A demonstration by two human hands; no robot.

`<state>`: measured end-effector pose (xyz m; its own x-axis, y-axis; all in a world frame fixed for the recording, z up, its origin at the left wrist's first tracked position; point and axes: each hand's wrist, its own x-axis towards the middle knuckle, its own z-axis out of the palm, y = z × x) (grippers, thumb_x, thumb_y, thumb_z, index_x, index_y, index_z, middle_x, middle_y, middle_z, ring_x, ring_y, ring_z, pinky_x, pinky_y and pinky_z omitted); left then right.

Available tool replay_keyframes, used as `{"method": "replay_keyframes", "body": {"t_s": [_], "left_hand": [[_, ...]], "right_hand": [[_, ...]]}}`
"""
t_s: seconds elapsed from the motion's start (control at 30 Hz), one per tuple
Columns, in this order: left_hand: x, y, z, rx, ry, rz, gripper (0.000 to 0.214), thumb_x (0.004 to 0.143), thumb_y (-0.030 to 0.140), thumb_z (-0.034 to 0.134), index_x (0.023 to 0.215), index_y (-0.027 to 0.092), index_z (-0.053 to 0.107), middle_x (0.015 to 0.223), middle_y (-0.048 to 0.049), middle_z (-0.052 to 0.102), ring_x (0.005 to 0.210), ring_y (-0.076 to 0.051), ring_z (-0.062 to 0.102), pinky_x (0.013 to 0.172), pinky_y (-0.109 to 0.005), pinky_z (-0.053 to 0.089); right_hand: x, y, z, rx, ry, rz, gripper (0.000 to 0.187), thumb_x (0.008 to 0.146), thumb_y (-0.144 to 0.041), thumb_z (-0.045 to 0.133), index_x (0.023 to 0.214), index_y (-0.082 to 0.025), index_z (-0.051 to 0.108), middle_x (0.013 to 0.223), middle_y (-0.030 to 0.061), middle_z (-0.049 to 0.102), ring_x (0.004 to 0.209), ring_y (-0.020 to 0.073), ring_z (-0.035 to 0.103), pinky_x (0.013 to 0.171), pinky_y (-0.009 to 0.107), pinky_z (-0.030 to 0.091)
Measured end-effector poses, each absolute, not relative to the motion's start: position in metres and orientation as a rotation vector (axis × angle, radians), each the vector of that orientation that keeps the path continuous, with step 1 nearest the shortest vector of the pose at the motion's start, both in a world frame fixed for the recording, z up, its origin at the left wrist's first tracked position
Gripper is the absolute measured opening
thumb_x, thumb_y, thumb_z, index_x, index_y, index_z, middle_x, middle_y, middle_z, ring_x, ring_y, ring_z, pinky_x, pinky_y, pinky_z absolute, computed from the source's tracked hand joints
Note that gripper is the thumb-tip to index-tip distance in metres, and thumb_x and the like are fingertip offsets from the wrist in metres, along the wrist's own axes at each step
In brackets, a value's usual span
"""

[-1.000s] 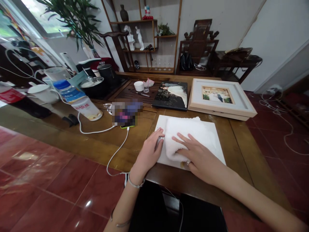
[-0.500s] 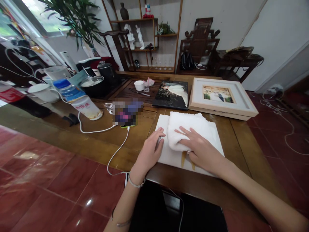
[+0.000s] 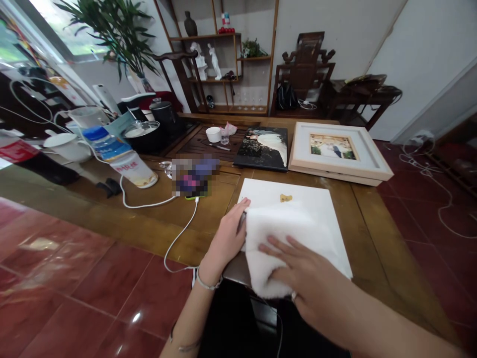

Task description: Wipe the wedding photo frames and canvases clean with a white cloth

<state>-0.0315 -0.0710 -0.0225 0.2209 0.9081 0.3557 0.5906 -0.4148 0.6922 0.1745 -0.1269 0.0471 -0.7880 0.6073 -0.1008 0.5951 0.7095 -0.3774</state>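
From afar, I have drawn the cloth [image 3: 283,221] over the near edge of the board [image 3: 315,199] with my right hand [image 3: 309,278] splayed flat, apparently 1 long stroke, baring a patch [image 3: 286,198]; my left hand [image 3: 229,228], fingers parted, rests alongside.

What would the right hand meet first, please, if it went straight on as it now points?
Probably the left hand, at the left edge of the white board: the right hand, spread on the white cloth, points towards it. Depth is unclear; it might pass above.
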Motion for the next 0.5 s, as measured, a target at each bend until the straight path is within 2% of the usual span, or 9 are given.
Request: {"method": "replay_keyframes", "body": {"t_s": [0.1, 0.3, 0.4, 0.5], "left_hand": [[-0.03, -0.07, -0.022, 2.091, 1.377, 1.081, 0.022, 0.09, 0.011, 0.042, 0.107, 0.017, 0.055, 0.128, -0.0126, 0.056, 0.127, -0.02, 0.046, 0.108, -0.042, 0.037], [-0.029, -0.07, -0.023, 2.074, 1.355, 1.122, 0.019, 0.091, 0.013, 0.042, 0.104, 0.018, 0.054, 0.127, -0.0122, 0.057, 0.128, -0.02, 0.045, 0.107, -0.043, 0.037], [-0.028, -0.07, -0.023, 2.066, 1.355, 1.12, 0.018, 0.091, 0.013, 0.042, 0.104, 0.018, 0.054, 0.126, -0.0121, 0.057, 0.129, -0.02, 0.045, 0.107, -0.042, 0.037], [-0.028, -0.071, -0.023, 2.063, 1.361, 1.108, 0.018, 0.091, 0.014, 0.042, 0.104, 0.018, 0.054, 0.127, -0.0125, 0.057, 0.129, -0.019, 0.045, 0.107, -0.041, 0.037]], "right_hand": [[0.185, -0.098, 0.042, -1.164, -2.793, 0.449, 0.058, 0.063, 0.0, 0.041, 0.111, -0.024, 0.062, 0.146, 0.0014, 0.039, 0.137, 0.0218, 0.025, 0.112, 0.048, 0.023], [0.214, -0.045, 0.03, -1.506, -2.591, -0.013, 0.051, 0.067, 0.002, 0.04, 0.112, -0.011, 0.061, 0.142, 0.0164, 0.041, 0.132, 0.0316, 0.034, 0.107, 0.053, 0.03], [0.217, -0.055, 0.031, -1.52, -2.626, -0.006, 0.051, 0.068, 0.002, 0.04, 0.113, -0.009, 0.061, 0.141, 0.0183, 0.043, 0.132, 0.0331, 0.033, 0.107, 0.053, 0.03], [0.208, -0.093, 0.036, -1.406, -2.754, 0.15, 0.053, 0.067, 0.001, 0.042, 0.113, -0.014, 0.063, 0.144, 0.0148, 0.039, 0.135, 0.0337, 0.027, 0.108, 0.055, 0.027]]}}
